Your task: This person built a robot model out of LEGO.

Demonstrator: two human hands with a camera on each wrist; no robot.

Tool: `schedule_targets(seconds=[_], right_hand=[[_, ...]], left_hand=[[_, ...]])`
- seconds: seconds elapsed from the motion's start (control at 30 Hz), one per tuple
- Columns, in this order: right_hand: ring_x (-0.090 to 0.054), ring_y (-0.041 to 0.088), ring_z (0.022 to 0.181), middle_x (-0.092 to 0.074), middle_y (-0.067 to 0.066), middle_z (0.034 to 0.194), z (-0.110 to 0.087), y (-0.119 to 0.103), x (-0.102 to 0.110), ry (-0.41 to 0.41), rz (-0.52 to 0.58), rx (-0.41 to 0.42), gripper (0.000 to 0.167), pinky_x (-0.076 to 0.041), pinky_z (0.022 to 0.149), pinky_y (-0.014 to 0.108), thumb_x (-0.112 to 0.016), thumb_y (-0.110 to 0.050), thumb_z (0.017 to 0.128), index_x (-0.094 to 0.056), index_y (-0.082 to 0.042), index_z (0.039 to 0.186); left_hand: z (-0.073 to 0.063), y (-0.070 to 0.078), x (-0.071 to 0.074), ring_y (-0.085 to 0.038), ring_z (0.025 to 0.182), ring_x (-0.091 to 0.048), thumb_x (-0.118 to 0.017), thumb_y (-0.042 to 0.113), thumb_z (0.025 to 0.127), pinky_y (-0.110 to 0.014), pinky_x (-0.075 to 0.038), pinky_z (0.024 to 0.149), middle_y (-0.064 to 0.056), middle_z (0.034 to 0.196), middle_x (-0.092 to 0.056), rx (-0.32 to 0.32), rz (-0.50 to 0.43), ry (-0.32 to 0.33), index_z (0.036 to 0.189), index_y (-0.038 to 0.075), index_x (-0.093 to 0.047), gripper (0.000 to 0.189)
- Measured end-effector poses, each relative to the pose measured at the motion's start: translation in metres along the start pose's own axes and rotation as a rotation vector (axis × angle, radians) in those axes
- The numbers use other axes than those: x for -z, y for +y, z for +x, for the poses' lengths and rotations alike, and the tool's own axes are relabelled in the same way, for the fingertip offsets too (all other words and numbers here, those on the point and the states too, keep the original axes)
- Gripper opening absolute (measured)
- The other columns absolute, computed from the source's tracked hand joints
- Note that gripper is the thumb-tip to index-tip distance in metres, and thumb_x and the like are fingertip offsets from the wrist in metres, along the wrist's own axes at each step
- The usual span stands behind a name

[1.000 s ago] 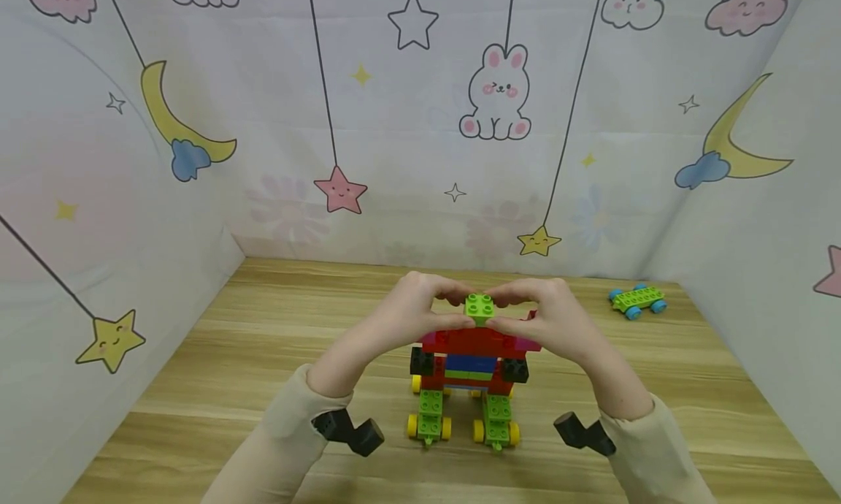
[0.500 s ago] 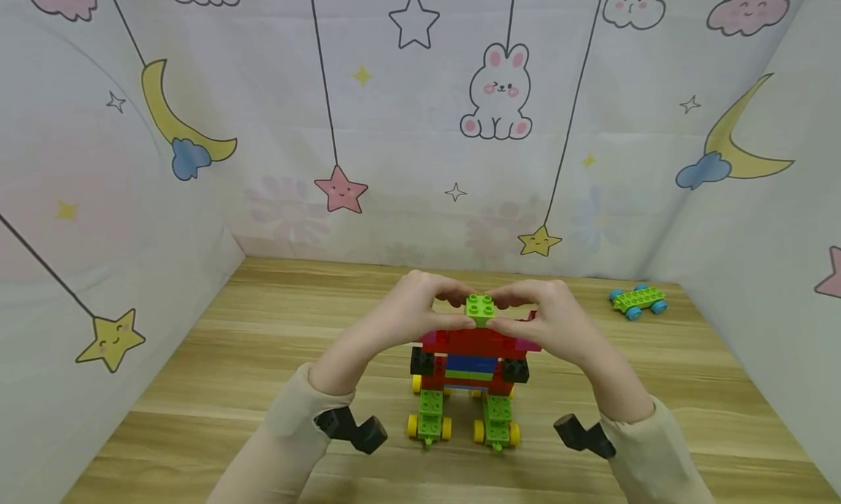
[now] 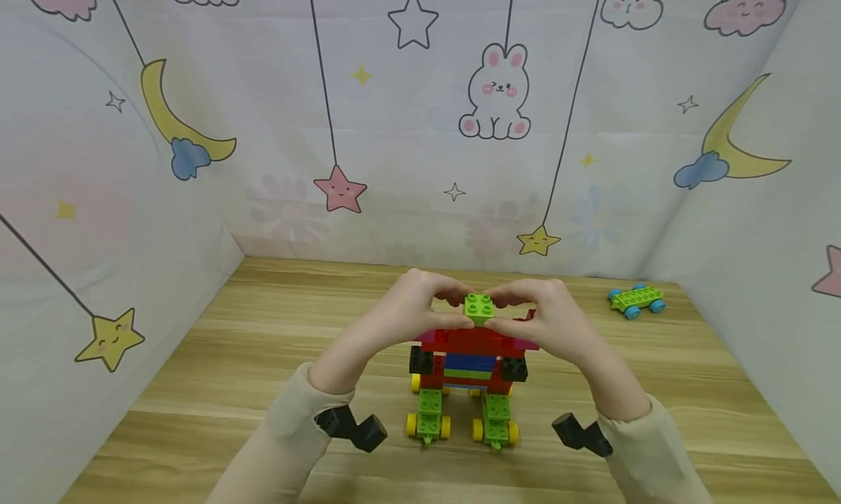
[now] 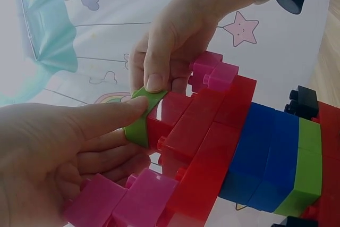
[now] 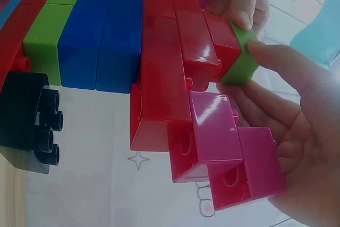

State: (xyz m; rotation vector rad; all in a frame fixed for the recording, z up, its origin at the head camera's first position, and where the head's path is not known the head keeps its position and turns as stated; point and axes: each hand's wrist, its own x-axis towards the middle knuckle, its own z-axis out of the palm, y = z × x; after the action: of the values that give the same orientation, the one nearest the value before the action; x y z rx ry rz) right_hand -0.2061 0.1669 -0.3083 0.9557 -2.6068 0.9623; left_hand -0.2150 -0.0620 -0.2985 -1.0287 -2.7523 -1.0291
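Note:
A lime-green toy brick (image 3: 479, 309) with studs on top caps a figure built of toy bricks. My left hand (image 3: 420, 308) pinches its left side between thumb and fingers, and my right hand (image 3: 547, 314) pinches the right side. In the left wrist view the green brick (image 4: 139, 118) sits against a red brick (image 4: 169, 111). Below come wider red bricks (image 5: 164, 67), blue bricks (image 5: 103, 35) and another green layer. Pink bricks (image 5: 247, 168) step out at both sides near my palms. Black bricks (image 3: 421, 360) stick out lower down. Green wheeled bases (image 3: 430, 414) with yellow wheels carry the figure.
A green toy car base (image 3: 637, 298) with blue wheels stands at the back right of the wooden table (image 3: 315, 299). Printed cloth walls (image 3: 401, 124) enclose the table at the back and both sides. A black device (image 3: 351, 429) is worn on each sleeve.

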Motion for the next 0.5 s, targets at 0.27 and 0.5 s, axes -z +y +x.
schedule_targets(seconds=[0.27, 0.5], right_hand=[[-0.067, 0.027, 0.094, -0.073, 0.011, 0.104, -0.0003, -0.0011, 0.0000, 0.006, -0.014, 0.006, 0.029, -0.056, 0.064, 0.027, -0.077, -0.014, 0.084, -0.072, -0.003, 0.111], [-0.066, 0.026, 0.094, -0.073, 0.011, 0.104, -0.0010, -0.0017, -0.0009, 0.008, -0.023, 0.008, 0.029, -0.055, 0.064, 0.026, -0.077, -0.015, 0.084, -0.072, -0.004, 0.111]], left_hand=[[-0.0008, 0.0019, -0.0002, -0.016, 0.096, -0.064, -0.076, 0.025, 0.085, -0.030, -0.054, 0.087, -0.002, 0.105, -0.073, -0.001, 0.018, 0.004, 0.116, 0.010, -0.072, 0.035], [-0.0020, 0.0012, -0.0015, -0.013, 0.093, -0.063, -0.076, 0.025, 0.086, -0.025, -0.053, 0.082, 0.000, 0.101, -0.073, -0.023, 0.011, 0.015, 0.116, 0.011, -0.072, 0.034]])
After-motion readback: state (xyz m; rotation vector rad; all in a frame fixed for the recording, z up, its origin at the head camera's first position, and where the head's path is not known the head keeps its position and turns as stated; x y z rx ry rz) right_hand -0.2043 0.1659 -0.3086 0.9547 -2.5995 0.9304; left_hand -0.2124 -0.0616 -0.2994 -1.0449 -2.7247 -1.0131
